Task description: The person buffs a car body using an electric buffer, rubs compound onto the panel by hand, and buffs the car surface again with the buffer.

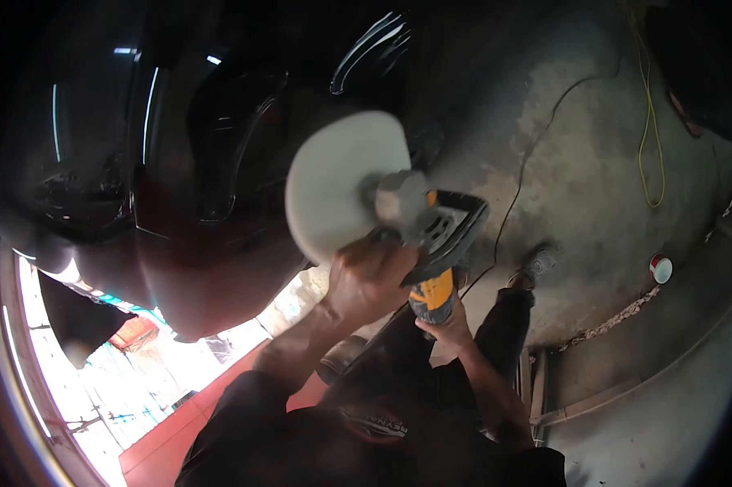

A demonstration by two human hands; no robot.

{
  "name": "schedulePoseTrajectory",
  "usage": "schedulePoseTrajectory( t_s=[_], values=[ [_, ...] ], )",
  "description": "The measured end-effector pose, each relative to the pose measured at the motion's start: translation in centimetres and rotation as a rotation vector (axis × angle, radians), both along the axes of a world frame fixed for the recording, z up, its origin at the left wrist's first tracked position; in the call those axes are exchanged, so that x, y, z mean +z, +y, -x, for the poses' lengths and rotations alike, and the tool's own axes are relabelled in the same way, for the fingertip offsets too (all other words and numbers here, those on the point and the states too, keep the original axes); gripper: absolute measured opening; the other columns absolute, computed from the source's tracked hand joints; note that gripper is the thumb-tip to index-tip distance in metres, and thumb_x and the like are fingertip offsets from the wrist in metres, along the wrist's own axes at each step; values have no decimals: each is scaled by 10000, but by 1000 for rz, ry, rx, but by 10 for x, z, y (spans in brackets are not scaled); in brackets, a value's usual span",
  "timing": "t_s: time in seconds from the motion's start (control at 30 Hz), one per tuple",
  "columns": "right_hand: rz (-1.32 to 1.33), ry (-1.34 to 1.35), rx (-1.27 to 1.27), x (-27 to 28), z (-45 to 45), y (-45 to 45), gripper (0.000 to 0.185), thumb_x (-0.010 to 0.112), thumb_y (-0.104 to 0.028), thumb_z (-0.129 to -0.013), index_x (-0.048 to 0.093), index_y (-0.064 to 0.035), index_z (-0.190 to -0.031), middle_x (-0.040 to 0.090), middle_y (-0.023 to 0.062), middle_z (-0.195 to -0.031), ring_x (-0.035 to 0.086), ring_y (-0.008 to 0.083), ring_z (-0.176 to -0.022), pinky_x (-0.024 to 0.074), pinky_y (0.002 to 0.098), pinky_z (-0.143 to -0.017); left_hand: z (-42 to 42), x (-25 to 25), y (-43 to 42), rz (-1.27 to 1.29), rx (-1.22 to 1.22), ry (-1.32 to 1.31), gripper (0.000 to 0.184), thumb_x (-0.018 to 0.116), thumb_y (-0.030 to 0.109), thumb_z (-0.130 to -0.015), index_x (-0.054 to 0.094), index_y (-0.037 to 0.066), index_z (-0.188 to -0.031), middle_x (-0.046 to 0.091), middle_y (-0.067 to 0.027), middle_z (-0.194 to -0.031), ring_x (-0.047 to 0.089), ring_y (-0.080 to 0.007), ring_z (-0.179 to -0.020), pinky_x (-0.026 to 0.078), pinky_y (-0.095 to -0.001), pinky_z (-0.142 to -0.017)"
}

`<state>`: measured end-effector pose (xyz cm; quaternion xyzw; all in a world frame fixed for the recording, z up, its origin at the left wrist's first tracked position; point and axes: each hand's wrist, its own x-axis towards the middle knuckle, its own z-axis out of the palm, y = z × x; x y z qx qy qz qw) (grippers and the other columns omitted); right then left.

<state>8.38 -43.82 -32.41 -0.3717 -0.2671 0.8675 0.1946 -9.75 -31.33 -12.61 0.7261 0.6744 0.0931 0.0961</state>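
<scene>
Both my hands are on a yellow-and-black polisher point(432, 296) with a large white round pad point(345, 187). My left hand point(374, 274) is closed around the front part of the tool, just behind the pad. Lower down, my right hand point(449, 325) wraps around the yellow rear body. The pad looks smeared and faces a glossy dark car body point(244, 154); whether it touches the panel I cannot tell. White streaks point(372, 49) mark the dark panel above the pad.
A dark cord point(518, 191) runs across the concrete floor point(581, 122) on the right. Farther right hang loops of yellow cord point(649, 162). A red-and-white can point(661, 269) lies near a rubble-edged floor line. My shoe point(536, 266) is beside the cord. Bright light enters at lower left.
</scene>
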Motion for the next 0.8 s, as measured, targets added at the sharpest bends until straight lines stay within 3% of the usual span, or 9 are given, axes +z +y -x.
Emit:
schedulePoseTrajectory(
  t_s=[0.07,0.17,0.3,0.4,0.57,0.67,0.7,0.77,0.8],
  values=[
    [-69,5,-71,-6,6,20,810,865,-33,-665,431,-48,-1348,587,69,-1213,576,169,-1132,473,345,-975,1,-1,26,-42,-26,-44,218,741,62,-631,629,99,-814,590,-49,-658,625,-232,-575,502,-364,-504],
    [-167,-116,-37,-24,3,41,783,869,-54,-661,438,-24,-1314,602,96,-1189,592,187,-1113,486,356,-959,-5,-5,58,-92,-62,-25,184,792,46,-684,628,73,-761,590,-54,-641,594,-238,-526,482,-365,-504],
    [-303,-208,-53,-24,5,45,769,857,-57,-671,432,-20,-1311,622,109,-1157,620,204,-1067,492,364,-948,-3,-6,58,-114,-83,-67,178,768,8,-672,619,63,-751,585,-59,-638,586,-238,-526,469,-358,-493],
    [-157,-93,-48,-2,6,34,757,852,-49,-674,438,-22,-1307,631,103,-1141,621,199,-1059,491,359,-941,6,0,20,-104,-59,-35,214,763,76,-646,647,95,-825,585,-47,-668,608,-240,-541,491,-368,-489],
    [-164,14,38,-9,7,-22,747,851,-31,-672,462,-32,-1310,624,77,-1132,598,168,-1070,470,341,-959,17,11,-40,-39,32,16,195,793,41,-673,604,79,-707,549,-51,-617,572,-232,-506,452,-360,-461],
    [-168,17,34,0,9,-17,744,841,-19,-683,456,-33,-1320,616,75,-1155,592,163,-1077,469,342,-960,15,21,-34,-39,23,16,210,793,38,-664,590,81,-692,535,-50,-597,565,-226,-497,441,-350,-456],
    [-45,78,-30,6,11,-11,731,833,-4,-690,455,-26,-1316,608,74,-1172,586,163,-1089,467,345,-967,14,25,-27,-55,-3,14,206,790,40,-662,592,82,-697,538,-49,-603,566,-224,-499,444,-350,-456],
    [-219,9,-83,22,12,17,729,830,-1,-694,453,-20,-1318,606,72,-1175,592,168,-1083,471,349,-966,12,33,-2,-89,-55,11,199,785,43,-659,596,83,-708,545,-46,-614,569,-219,-503,450,-348,-458],
    [-164,9,-84,29,12,32,735,831,1,-693,447,-15,-1320,607,72,-1171,600,169,-1070,477,352,-960,9,35,11,-120,-66,5,232,799,46,-675,569,77,-692,549,-50,-609,559,-222,-492,441,-350,-456]
  ],
)
